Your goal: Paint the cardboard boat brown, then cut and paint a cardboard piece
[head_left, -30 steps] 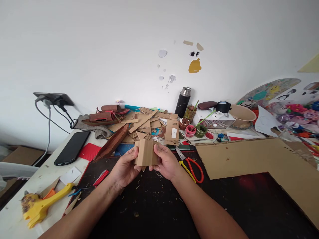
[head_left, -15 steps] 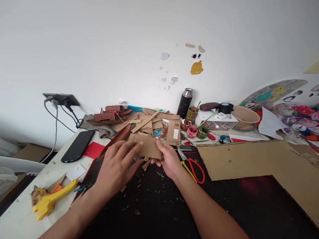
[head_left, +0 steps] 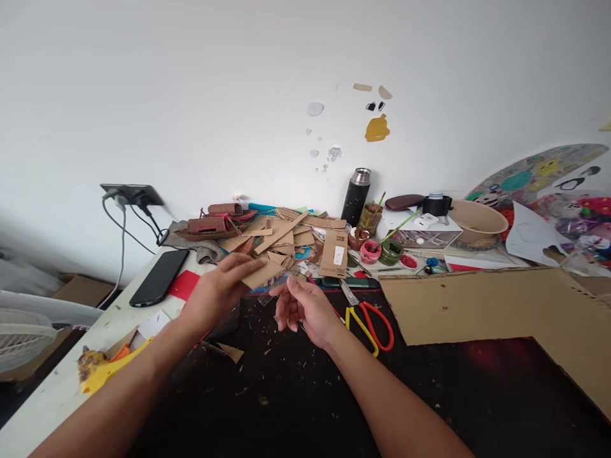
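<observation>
My left hand [head_left: 220, 287] grips a small piece of cardboard [head_left: 261, 275] by its left end, tilted above the dark mat [head_left: 286, 394]. To its right my right hand [head_left: 304, 306] hangs with fingers loosely curled and apart, touching nothing that I can see. Just right of that hand lie scissors [head_left: 370, 321] with red and yellow handles, blades pointing away. Behind both hands a heap of cardboard scraps [head_left: 291, 235] spreads along the wall, with a flat printed cardboard piece [head_left: 334, 251] at its right side.
Brown model boats [head_left: 210, 226] rest at the back left, near a black phone [head_left: 160, 277] and a yellow glue gun [head_left: 102, 369]. Paint jars [head_left: 391, 251] and a black flask [head_left: 357, 196] stand behind. A large cardboard sheet [head_left: 458, 305] covers the right side.
My right hand has let go of the cardboard piece. My left hand has closed on it and moved it left, tilting it. The view has shifted slightly left.
</observation>
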`<state>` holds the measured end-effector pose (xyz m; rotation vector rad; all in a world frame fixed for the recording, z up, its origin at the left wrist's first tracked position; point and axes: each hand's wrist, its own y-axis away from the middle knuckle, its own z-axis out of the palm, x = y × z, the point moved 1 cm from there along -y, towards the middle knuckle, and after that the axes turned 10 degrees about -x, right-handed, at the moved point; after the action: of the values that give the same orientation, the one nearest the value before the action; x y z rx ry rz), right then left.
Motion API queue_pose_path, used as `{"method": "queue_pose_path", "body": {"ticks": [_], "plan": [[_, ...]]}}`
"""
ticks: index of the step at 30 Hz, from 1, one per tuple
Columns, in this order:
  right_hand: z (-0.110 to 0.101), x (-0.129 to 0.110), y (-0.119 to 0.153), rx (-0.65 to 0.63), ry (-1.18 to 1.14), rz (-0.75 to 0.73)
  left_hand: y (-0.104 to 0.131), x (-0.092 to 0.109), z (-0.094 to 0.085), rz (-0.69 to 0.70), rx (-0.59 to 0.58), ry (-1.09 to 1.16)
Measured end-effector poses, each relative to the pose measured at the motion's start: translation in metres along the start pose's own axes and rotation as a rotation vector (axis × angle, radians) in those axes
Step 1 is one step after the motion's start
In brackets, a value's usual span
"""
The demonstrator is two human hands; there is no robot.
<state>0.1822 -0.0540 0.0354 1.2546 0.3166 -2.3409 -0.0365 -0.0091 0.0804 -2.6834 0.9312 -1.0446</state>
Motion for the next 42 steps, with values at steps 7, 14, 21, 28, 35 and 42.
{"method": "queue_pose_path", "body": {"ticks": [7, 14, 21, 28, 35, 42], "plan": [[-0.010, 0.002, -0.004, 0.085, 0.061, 0.011, -0.008, -0.042, -0.045, -0.015, 0.084, -0.427], [-0.009, 0.009, -0.005, 0.063, 0.170, 0.047, -0.010, -0.077, -0.053, -0.096, -0.213, -0.716], [-0.008, 0.011, -0.005, 0.046, 0.228, 0.099, -0.013, -0.082, -0.047, -0.003, -0.325, -0.839], [-0.005, 0.010, -0.004, 0.053, 0.301, 0.137, -0.010, -0.084, -0.043, 0.007, -0.294, -0.866], [-0.002, 0.008, -0.002, 0.039, 0.393, 0.171, -0.007, -0.088, -0.042, 0.011, -0.281, -0.909], [-0.001, 0.011, -0.002, 0.031, 0.465, 0.169, -0.003, -0.089, -0.042, 0.011, -0.264, -0.918]]}}
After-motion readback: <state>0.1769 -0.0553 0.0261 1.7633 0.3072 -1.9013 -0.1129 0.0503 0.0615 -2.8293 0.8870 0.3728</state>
